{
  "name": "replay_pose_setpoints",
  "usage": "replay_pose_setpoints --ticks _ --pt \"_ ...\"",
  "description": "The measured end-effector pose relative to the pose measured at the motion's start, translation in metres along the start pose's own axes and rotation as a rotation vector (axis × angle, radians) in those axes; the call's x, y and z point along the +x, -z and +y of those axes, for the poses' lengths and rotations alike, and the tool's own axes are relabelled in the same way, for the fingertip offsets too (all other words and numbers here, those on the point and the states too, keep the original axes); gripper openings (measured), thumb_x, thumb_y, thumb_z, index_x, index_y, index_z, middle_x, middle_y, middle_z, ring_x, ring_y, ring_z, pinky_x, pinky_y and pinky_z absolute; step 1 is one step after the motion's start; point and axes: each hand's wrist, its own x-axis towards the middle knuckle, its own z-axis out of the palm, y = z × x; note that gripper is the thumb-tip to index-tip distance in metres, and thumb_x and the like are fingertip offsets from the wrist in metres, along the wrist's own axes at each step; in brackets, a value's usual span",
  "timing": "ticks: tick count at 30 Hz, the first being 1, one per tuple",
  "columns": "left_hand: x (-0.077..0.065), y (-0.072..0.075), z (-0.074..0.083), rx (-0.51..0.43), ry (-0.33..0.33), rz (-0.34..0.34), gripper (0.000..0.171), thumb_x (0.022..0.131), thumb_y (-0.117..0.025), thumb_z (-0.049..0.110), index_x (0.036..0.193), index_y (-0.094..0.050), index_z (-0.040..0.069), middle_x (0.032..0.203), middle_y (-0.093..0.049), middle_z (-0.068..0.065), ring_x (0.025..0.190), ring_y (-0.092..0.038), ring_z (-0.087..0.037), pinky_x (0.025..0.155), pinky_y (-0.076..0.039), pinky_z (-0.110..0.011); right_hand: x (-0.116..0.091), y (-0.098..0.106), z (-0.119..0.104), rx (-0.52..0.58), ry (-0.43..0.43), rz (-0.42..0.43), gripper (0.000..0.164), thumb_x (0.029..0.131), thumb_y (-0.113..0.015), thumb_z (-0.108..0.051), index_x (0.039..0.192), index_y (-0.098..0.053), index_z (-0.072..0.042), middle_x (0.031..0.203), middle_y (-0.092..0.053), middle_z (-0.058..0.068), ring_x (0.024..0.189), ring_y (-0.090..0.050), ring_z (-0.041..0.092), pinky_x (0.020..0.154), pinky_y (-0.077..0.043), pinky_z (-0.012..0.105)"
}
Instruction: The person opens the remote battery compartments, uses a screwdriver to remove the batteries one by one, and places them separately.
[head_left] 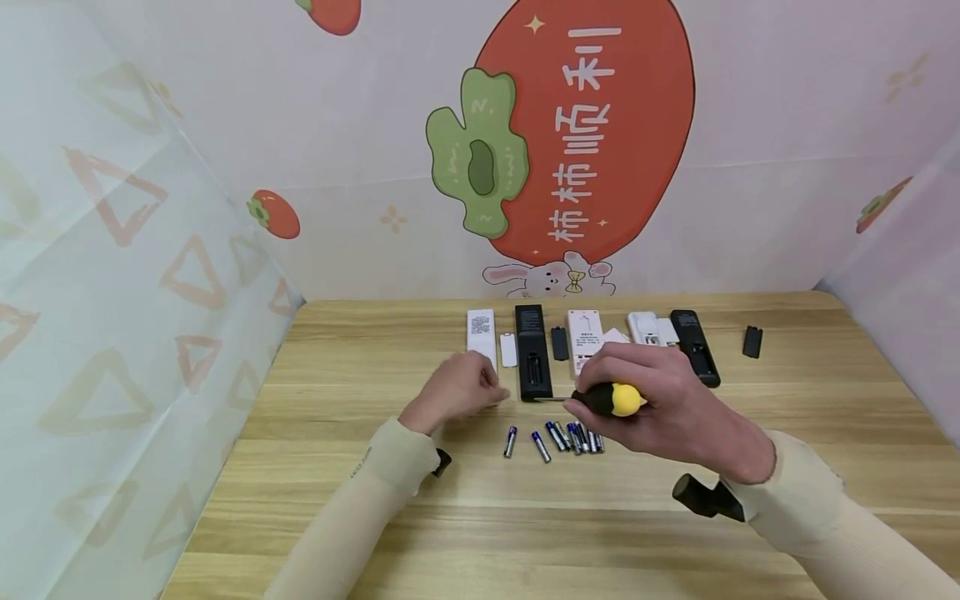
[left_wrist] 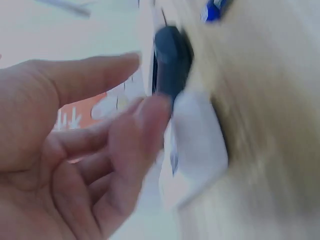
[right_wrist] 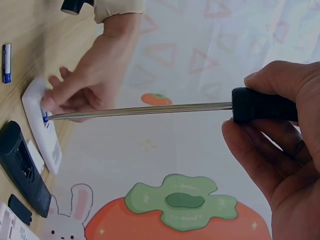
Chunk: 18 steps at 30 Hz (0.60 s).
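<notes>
This looked like a staged recording booth rather than a lived-in room. A wooden table (head_left: pixel 337 500) stood boxed in by printed backdrop sheets: a back wall (head_left: pixel 787 125) carrying a large cartoon persimmon (head_left: pixel 600 125) with Chinese characters and a small rabbit (head_left: pixel 551 279), and a pale side panel (head_left: pixel 112 292) patterned with triangles. Remote controls (head_left: pixel 531 354) and loose batteries (head_left: pixel 558 437) lay in neat rows on the table, set out like samples.
</notes>
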Motion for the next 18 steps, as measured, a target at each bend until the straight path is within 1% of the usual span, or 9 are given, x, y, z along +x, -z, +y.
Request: replay_pose_setpoints --ticks 1,3,4,6,7,9,12,15,18 --pt "0.001 0.002 -0.003 0.021 -0.005 0.044 0.02 0.09 -0.08 0.03 0.086 -0.072 0.011 0.079 -0.065 0.001 0.067 -0.059 -0.014 0.061 -0.05 -0.03 0.0 0.0 0.0 0.0 -0.01 -0.009 0.025 0.098 -0.066 -0.039 0.091 -0.066 -0.014 0.086 -0.067 -0.01 0.074 -0.064 0.006 0.072 -0.056 0.021" --pt "0.003 0.006 -0.008 0.07 -0.015 0.112 0.023 0.09 -0.079 0.031 0.094 -0.073 0.009 0.088 -0.068 -0.002 0.076 -0.061 -0.016 0.068 -0.053 -0.032 -0.001 0.0 0.0 0.005 -0.026 -0.022 0.025 0.098 -0.066 -0.039 0.091 -0.066 -0.015 0.086 -0.067 -0.01 0.075 -0.064 0.005 0.072 -0.056 0.021" --pt "0.004 0.007 -0.011 0.099 -0.023 0.135 0.025 0.09 -0.08 0.032 0.099 -0.073 0.009 0.094 -0.069 -0.003 0.081 -0.062 -0.018 0.072 -0.053 -0.034 -0.001 -0.001 -0.001 0.004 -0.033 -0.028 0.026 0.098 -0.066 -0.04 0.091 -0.066 -0.015 0.086 -0.067 -0.01 0.075 -0.064 0.005 0.072 -0.056 0.021" --pt "0.005 0.01 -0.017 0.134 -0.033 0.154 0.032 0.089 -0.081 0.032 0.108 -0.074 0.007 0.108 -0.07 -0.007 0.093 -0.063 -0.022 0.082 -0.055 -0.039 -0.002 -0.001 0.0 -0.002 -0.027 -0.025 0.026 0.098 -0.065 -0.04 0.091 -0.066 -0.015 0.086 -0.067 -0.01 0.075 -0.064 0.005 0.071 -0.056 0.021" --pt "0.005 0.011 -0.019 0.154 -0.039 0.154 0.037 0.088 -0.081 0.032 0.113 -0.073 0.007 0.116 -0.068 -0.01 0.101 -0.063 -0.024 0.087 -0.054 -0.042 -0.002 -0.001 0.0 -0.004 -0.025 -0.023 0.026 0.098 -0.065 -0.04 0.09 -0.066 -0.015 0.086 -0.067 -0.01 0.075 -0.064 0.005 0.07 -0.056 0.021" --pt "0.006 0.012 -0.025 0.198 -0.053 0.142 0.048 0.086 -0.083 0.034 0.122 -0.071 0.006 0.13 -0.063 -0.013 0.116 -0.059 -0.029 0.099 -0.05 -0.045 -0.001 -0.002 0.001 -0.004 -0.005 -0.007 0.025 0.098 -0.065 -0.039 0.09 -0.066 -0.015 0.086 -0.066 -0.01 0.073 -0.063 0.006 0.068 -0.055 0.021" --pt "0.008 0.013 -0.033 0.23 -0.073 0.098 0.063 0.084 -0.085 0.036 0.134 -0.064 0.006 0.144 -0.053 -0.017 0.131 -0.05 -0.034 0.111 -0.04 -0.048 -0.001 -0.003 0.001 0.002 0.002 0.001 0.025 0.098 -0.066 -0.038 0.09 -0.065 -0.015 0.085 -0.066 -0.01 0.072 -0.062 0.005 0.067 -0.055 0.02" --pt "0.009 0.013 -0.041 0.231 -0.085 0.053 0.074 0.083 -0.085 0.039 0.142 -0.057 0.005 0.151 -0.047 -0.017 0.137 -0.044 -0.036 0.116 -0.034 -0.049 0.0 -0.005 0.002 0.015 0.004 0.005 0.024 0.098 -0.067 -0.037 0.089 -0.065 -0.015 0.085 -0.065 -0.01 0.071 -0.061 0.004 0.066 -0.054 0.019" --pt "0.01 0.013 -0.046 0.216 -0.083 0.018 0.08 0.084 -0.083 0.042 0.147 -0.052 0.004 0.156 -0.041 -0.017 0.141 -0.04 -0.037 0.118 -0.031 -0.049 0.0 -0.006 0.002 0.015 -0.01 0.006 0.024 0.097 -0.067 -0.038 0.089 -0.065 -0.015 0.085 -0.065 -0.01 0.071 -0.061 0.004 0.066 -0.054 0.019"
